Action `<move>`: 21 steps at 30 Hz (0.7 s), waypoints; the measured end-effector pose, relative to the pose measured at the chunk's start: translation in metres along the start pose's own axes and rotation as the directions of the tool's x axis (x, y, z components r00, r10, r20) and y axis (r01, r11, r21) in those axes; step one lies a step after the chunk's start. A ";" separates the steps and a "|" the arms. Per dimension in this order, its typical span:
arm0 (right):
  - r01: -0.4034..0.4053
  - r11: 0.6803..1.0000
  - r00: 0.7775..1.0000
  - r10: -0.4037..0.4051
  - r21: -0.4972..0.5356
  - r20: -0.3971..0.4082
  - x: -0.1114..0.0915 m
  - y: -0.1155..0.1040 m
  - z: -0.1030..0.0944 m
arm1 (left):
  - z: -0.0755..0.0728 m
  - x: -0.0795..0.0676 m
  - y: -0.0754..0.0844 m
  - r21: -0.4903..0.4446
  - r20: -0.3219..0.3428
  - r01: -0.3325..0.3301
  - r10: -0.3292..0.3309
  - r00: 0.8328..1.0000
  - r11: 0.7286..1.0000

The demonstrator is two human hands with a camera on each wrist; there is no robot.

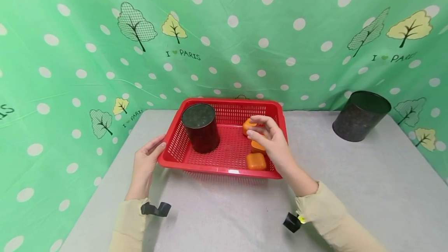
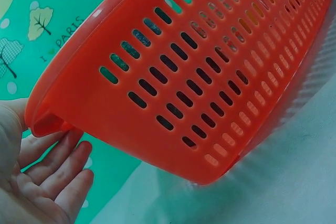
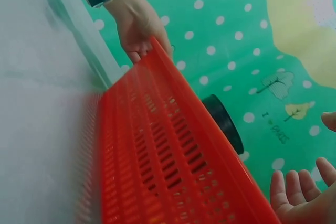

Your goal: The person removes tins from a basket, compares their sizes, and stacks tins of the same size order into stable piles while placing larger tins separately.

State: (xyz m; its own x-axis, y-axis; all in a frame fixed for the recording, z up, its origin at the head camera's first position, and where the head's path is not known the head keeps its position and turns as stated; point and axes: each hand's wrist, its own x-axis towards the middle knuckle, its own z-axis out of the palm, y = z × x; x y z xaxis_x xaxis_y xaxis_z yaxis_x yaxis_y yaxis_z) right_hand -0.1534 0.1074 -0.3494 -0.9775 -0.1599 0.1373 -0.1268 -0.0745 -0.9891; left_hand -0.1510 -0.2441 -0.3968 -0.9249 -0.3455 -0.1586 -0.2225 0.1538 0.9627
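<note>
A red plastic basket [image 1: 224, 171] with slotted walls stands on the table. My left hand [image 1: 147, 166] grips its left rim, thumb on the edge and fingers underneath; the left wrist view shows these fingers below the rim [image 2: 86, 24]. Over the basket's right end hovers my right hand [image 1: 274, 143], its fingers loosely bent and nothing seen between them. In the right wrist view this hand [image 3: 310, 203] is apart from the basket. Rounded orange blocks [image 1: 256, 161] lie at that end, partly hidden by the hand. A black cylindrical container [image 1: 203, 133] stands upright in the left half.
Another black cylindrical container [image 1: 360, 116], with an open mouth, stands at the table's far right. The pale grey table [image 1: 224, 213] reaches in front of and beside the basket. A green dotted cloth [image 1: 245, 53] hangs behind and at the sides.
</note>
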 end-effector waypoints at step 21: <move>-0.008 1.000 1.000 0.008 -0.018 0.021 0.026 0.009 0.062 | 0.000 0.000 -0.001 -0.044 0.004 -0.010 0.010 1.000 0.999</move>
State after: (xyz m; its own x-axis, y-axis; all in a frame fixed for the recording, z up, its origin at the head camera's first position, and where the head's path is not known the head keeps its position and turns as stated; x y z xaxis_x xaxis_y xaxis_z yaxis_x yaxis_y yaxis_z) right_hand -0.1695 0.0417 -0.3512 -0.9749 -0.1807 0.1300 -0.1219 -0.0556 -0.9910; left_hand -0.1511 -0.2446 -0.3982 -0.9282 -0.3404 -0.1500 -0.1999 0.1162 0.9729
